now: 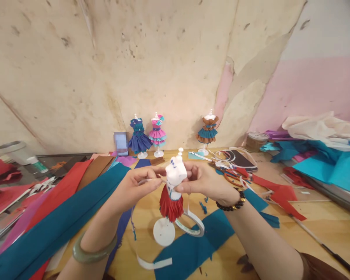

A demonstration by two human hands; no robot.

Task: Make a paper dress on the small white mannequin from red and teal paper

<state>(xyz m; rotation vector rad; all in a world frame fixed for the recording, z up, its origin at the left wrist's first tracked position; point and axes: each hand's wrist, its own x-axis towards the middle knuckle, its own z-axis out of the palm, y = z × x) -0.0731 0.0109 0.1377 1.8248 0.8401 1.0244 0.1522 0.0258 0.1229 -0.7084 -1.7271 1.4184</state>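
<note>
In front of me a small white dress form (176, 172) leans slightly, wearing a red pleated paper skirt (171, 204), above its round white base (164, 231). My right hand (202, 181) grips the form's torso from the right, thumb across the front. On the other side my left hand (142, 184) is closed in a pinch at the bust, with a narrow white strip of tape between thumb and fingers. Behind the base lies a roll of white tape (196, 227). A loose piece of white tape (154, 263) curls below my left hand.
Teal crepe paper (198, 245) lies under the work. Three dressed forms, one in a blue dress (140, 136), one in pink (157, 134), one in brown (207, 130), stand along the wall. Folded paper strips (76, 210) fill the left; red scraps (282, 192) and turquoise paper (332, 163) lie right.
</note>
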